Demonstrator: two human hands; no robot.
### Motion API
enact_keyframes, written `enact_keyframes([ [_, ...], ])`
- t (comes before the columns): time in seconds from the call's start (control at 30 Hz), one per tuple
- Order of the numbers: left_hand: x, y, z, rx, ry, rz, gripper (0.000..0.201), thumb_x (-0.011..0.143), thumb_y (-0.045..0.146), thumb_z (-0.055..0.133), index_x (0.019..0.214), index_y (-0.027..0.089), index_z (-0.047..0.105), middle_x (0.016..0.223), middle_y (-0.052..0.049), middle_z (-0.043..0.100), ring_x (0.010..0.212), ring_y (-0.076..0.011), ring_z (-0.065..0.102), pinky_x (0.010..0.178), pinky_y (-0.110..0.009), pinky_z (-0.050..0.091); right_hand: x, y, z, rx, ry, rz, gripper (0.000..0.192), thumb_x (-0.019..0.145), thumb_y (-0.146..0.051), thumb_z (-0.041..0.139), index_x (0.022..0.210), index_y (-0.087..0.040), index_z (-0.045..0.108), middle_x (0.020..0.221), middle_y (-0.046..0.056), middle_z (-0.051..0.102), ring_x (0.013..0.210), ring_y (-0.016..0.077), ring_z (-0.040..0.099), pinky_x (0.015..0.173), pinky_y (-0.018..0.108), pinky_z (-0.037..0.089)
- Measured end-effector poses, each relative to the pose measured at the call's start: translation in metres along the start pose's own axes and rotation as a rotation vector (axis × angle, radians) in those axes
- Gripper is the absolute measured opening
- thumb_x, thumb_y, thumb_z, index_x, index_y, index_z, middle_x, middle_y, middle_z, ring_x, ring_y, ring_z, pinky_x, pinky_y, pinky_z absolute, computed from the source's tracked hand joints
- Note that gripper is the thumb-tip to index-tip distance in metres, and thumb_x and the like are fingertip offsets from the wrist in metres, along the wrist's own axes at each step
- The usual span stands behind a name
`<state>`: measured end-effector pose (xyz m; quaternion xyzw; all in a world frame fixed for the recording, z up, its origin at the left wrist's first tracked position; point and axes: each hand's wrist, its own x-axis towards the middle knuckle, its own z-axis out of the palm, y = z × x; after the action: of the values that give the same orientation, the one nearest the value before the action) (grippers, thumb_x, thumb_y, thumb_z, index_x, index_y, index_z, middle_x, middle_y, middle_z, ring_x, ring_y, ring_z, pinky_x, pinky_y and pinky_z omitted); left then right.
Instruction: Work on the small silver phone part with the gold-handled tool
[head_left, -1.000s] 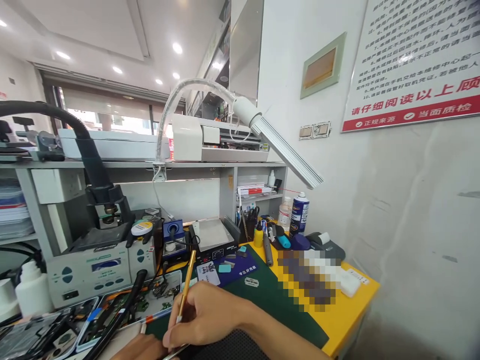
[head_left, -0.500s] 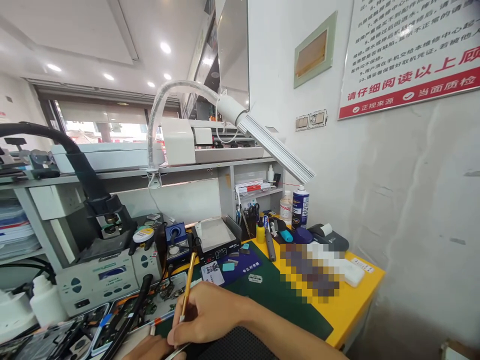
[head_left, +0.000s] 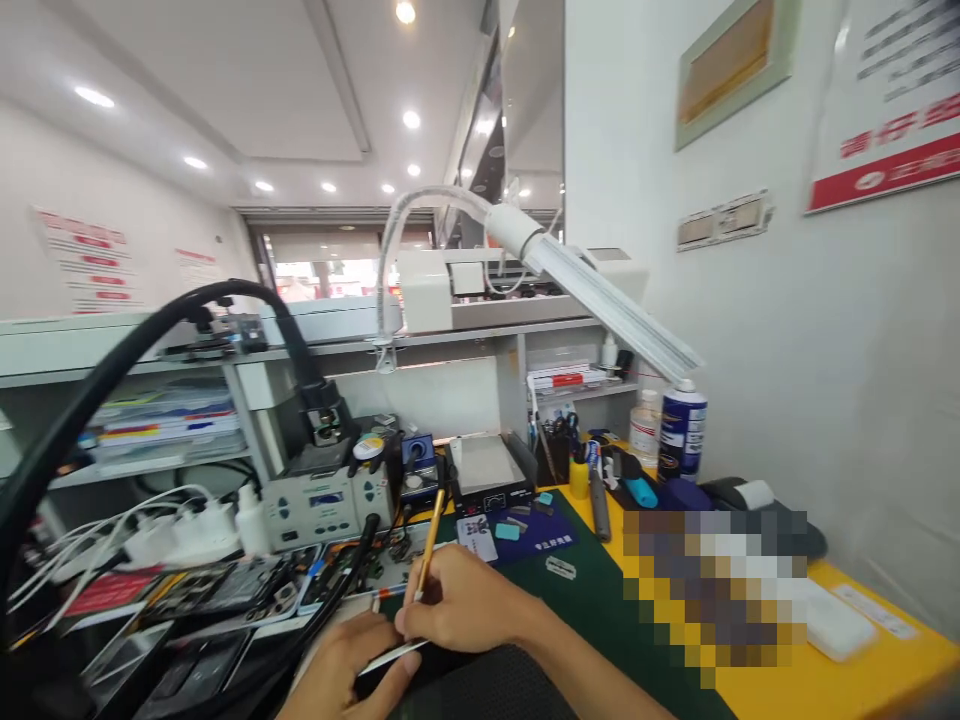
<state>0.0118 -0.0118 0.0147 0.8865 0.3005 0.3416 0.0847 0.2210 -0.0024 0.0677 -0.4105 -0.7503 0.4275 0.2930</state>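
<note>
Left hand (head_left: 341, 668) lay low at the near edge of the desk (head_left: 862, 680), fingers curled down onto a thin pale strip (head_left: 394, 657), perhaps a flat blade or card, and pressing it in place; what lay under the palm could not be made out. The strip's long axis ran roughly left to right, rising slightly toward the right, and passed from under the left hand to just beneath the right one. Right hand (head_left: 465, 608) sat just beside and a little farther from the body, touching or nearly touching the left, closed in a pen grip on a gold-handled tool (head_left: 430, 540). The tool's shaft stood steep, upper end leaning away and right, toward the soldering station (head_left: 326, 500); its working tip was hidden behind the fingers, pointing down at the spot where the two hands met. So the work point lay between the hands, nearer the right thumb. Dark green mat (head_left: 600, 610) spread to the right under the forearm. Farther right stood a blue spray can (head_left: 682, 430), well apart from both hands.
</note>
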Motion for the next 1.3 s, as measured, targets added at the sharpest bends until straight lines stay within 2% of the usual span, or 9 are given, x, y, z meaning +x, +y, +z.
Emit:
enact_keyframes([
  [0.2, -0.003, -0.009, 0.006, 0.049, -0.1, -0.085, 0.05, 0.109, 0.045, 0.046, 0.069, 0.019, 0.06, 0.068, -0.001, 0.062, 0.065, -0.0165, 0.062, 0.063, -0.028, 0.05, -0.002, 0.0, -0.002, 0.067, -0.039, -0.039, 0.018, 0.086, -0.018, 0.069, 0.071, -0.018, 0.059, 0.064, -0.007, 0.052, 0.059, 0.0102, 0.048, 0.052, 0.022, 0.033],
  [0.43, -0.004, -0.005, 0.003, 0.037, -0.182, -0.115, 0.031, 0.108, 0.04, 0.057, 0.089, 0.018, 0.07, 0.086, -0.002, 0.07, 0.084, -0.0197, 0.069, 0.08, -0.038, 0.057, -0.002, 0.001, 0.0, 0.086, -0.018, -0.052, 0.013, 0.082, -0.019, 0.065, 0.07, -0.019, 0.058, 0.064, -0.005, 0.051, 0.062, 0.0116, 0.048, 0.053, 0.025, 0.032],
  [0.6, -0.004, -0.002, 0.001, 0.057, -0.208, -0.114, 0.021, 0.105, 0.032, 0.061, 0.092, 0.017, 0.07, 0.086, -0.001, 0.07, 0.084, -0.0198, 0.068, 0.08, -0.038, 0.057, -0.003, 0.003, 0.003, 0.089, -0.009, -0.038, 0.01, 0.083, -0.019, 0.065, 0.074, -0.018, 0.061, 0.066, -0.005, 0.055, 0.064, 0.0123, 0.051, 0.055, 0.025, 0.034],
  [0.7, -0.002, 0.0, 0.0, 0.077, -0.212, -0.098, 0.021, 0.105, 0.031, 0.063, 0.089, 0.018, 0.068, 0.081, 0.001, 0.067, 0.079, -0.0182, 0.067, 0.078, -0.037, 0.057, -0.005, 0.001, 0.003, 0.094, -0.007, -0.026, 0.01, 0.084, -0.019, 0.065, 0.075, -0.018, 0.061, 0.065, -0.005, 0.054, 0.063, 0.0118, 0.048, 0.054, 0.024, 0.032],
  [0.8, -0.001, 0.0, 0.0, 0.087, -0.196, -0.079, 0.019, 0.104, 0.031, 0.065, 0.091, 0.018, 0.069, 0.082, 0.0, 0.069, 0.079, -0.0179, 0.067, 0.078, -0.037, 0.058, -0.005, -0.001, 0.004, 0.087, -0.002, -0.024, 0.011, 0.087, -0.02, 0.065, 0.076, -0.017, 0.063, 0.068, -0.003, 0.06, 0.065, 0.0128, 0.052, 0.058, 0.024, 0.036],
  [0.93, -0.002, 0.0, 0.001, 0.093, -0.159, -0.045, 0.017, 0.104, 0.032, 0.066, 0.096, 0.018, 0.07, 0.088, -0.001, 0.072, 0.084, -0.0187, 0.07, 0.081, -0.037, 0.059, -0.005, -0.002, 0.007, 0.078, -0.014, -0.029, 0.027, 0.098, -0.032, 0.059, 0.077, -0.016, 0.063, 0.075, 0.002, 0.068, 0.071, 0.0163, 0.06, 0.067, 0.027, 0.044],
  [1.03, -0.003, -0.002, 0.003, 0.118, -0.14, -0.039, 0.023, 0.104, 0.035, 0.066, 0.09, 0.018, 0.068, 0.082, 0.0, 0.069, 0.079, -0.0173, 0.068, 0.078, -0.036, 0.059, -0.004, 0.0, 0.008, 0.05, 0.006, -0.025, 0.037, 0.102, -0.041, 0.055, 0.076, -0.016, 0.062, 0.074, 0.002, 0.065, 0.07, 0.0166, 0.059, 0.067, 0.028, 0.045],
  [1.17, -0.003, -0.004, 0.005, 0.154, -0.134, -0.031, 0.032, 0.104, 0.034, 0.067, 0.077, 0.018, 0.062, 0.069, 0.004, 0.06, 0.067, -0.0149, 0.062, 0.07, -0.032, 0.056, -0.003, 0.0, 0.008, 0.012, 0.06, 0.001, 0.037, 0.1, -0.046, 0.059, 0.079, -0.017, 0.063, 0.069, 0.0, 0.058, 0.068, 0.0171, 0.058, 0.063, 0.027, 0.044],
  [1.3, -0.003, -0.002, 0.003, 0.152, -0.131, -0.027, 0.03, 0.105, 0.036, 0.065, 0.081, 0.018, 0.065, 0.071, 0.004, 0.062, 0.069, -0.0152, 0.064, 0.072, -0.033, 0.057, -0.002, -0.001, 0.008, 0.02, 0.081, 0.033, 0.035, 0.097, -0.047, 0.065, 0.08, -0.016, 0.065, 0.067, 0.0, 0.06, 0.066, 0.0171, 0.061, 0.063, 0.026, 0.045],
])
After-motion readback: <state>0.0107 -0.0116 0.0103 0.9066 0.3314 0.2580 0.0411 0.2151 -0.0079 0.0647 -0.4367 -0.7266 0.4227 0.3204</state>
